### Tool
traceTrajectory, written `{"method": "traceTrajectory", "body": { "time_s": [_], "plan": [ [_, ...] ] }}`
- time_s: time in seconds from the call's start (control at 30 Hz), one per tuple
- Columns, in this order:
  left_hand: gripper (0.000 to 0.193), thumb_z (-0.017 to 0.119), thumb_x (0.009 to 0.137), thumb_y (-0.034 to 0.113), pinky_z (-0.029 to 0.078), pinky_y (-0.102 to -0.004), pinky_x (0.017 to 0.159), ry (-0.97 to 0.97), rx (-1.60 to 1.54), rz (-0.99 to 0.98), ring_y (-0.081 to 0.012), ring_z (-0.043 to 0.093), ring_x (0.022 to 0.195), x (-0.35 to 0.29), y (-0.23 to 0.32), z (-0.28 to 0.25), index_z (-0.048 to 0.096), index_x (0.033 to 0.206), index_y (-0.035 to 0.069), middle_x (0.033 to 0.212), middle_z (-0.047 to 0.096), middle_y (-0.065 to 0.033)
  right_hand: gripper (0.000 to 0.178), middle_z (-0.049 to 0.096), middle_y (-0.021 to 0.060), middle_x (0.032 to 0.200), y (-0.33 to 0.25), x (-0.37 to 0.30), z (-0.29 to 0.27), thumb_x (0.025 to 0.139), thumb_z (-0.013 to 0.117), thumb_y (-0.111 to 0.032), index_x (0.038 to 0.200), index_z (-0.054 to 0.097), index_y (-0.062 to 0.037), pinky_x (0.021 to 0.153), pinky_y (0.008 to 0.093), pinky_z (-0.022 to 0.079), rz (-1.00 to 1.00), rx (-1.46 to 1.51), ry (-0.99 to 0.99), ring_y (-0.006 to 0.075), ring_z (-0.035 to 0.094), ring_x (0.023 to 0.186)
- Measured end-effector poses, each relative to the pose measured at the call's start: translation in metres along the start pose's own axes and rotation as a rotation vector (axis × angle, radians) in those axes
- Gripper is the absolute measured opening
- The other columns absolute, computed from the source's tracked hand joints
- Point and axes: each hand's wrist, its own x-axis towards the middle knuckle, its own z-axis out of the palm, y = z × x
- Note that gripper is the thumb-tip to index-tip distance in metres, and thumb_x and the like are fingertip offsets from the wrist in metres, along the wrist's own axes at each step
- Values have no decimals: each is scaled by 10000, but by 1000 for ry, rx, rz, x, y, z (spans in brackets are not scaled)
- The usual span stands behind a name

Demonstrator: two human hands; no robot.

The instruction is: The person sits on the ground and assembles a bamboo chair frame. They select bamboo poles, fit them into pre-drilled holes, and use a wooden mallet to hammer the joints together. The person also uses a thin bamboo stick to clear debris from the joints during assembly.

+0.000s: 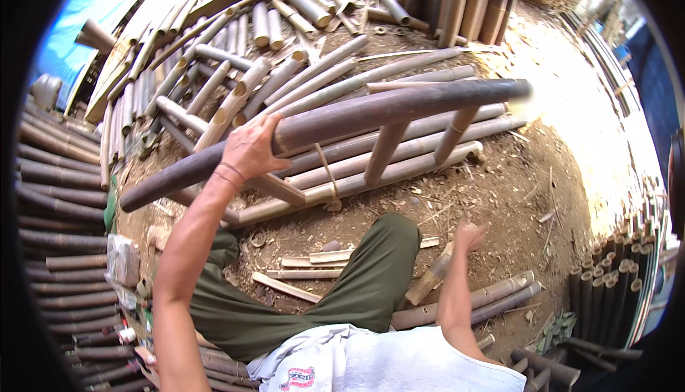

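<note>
A long dark bamboo pole (399, 106) slants across the middle, joined by short bamboo posts (385, 151) to paler poles lower down, like a frame. My left hand (248, 146) wraps over the pole left of its middle, thumb on the near side. My right hand (469, 236) is off to the right above the dirt, its fingers curled. What they hold, if anything, is too small to make out. Just below that hand lies a short, thick piece of wood (432, 275); whether they touch, I cannot tell. Split bamboo strips (289, 287) lie between my legs.
Cut bamboo lengths (207, 92) are heaped beyond the frame. Stacked dark poles (68, 238) line the left side. Upright bamboo tubes (606, 278) stand at the right, and taller poles (471, 3) at the back. Two bamboo lengths (492, 295) lie near my right arm. Chips litter the dirt floor (531, 199).
</note>
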Motion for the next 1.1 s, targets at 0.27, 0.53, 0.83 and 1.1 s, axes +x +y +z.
{"method": "traceTrajectory", "body": {
  "time_s": [0.27, 0.53, 0.83, 1.1],
  "plan": [
    [707, 772, 656, 349, 537, -435, 880, -65, 8, 32, -340, 672, 1010, 23, 22, -1, 556, 1274, 82, 1084, 679, -176, 1039, 503, 310, 1370, 71, -154, -16, 685, 879, -407, 1431, 316, 45, 1052, 457, 428, 483, -70, -536, 398, 546, 1239],
    [739, 788, 680, 400, 526, -427, 915, -100, -24, -13, -329, 653, 1070, 47, 38, 12, 535, 1297, 80, 1142, 664, -169, 861, 594, 219, 1235, -59, -69, -118, 774, 839, -366, 1369, 405, 80, 1005, 430, 457, -55, 682, -471, 325, 594, 1122],
    [835, 874, 576, 496, 535, -419, 881, -446, -69, -102, -350, 689, 982, 53, -50, -9, 597, 1207, 25, 1031, 706, -207, 965, 493, 232, 1380, -356, -72, -231, 804, 755, -309, 1530, 211, 20, 1093, 391, 401, -765, 859, -1020, 305, 501, 1287],
    [588, 784, 565, 422, 569, -421, 775, -374, -52, -115, -345, 712, 818, 42, -39, -4, 713, 983, 14, 860, 722, -197, 1010, 590, 357, 1227, -475, -138, -238, 819, 711, -435, 1517, 181, 65, 1031, 419, 467, -1045, 787, -975, 422, 613, 1159]
  ]
}}
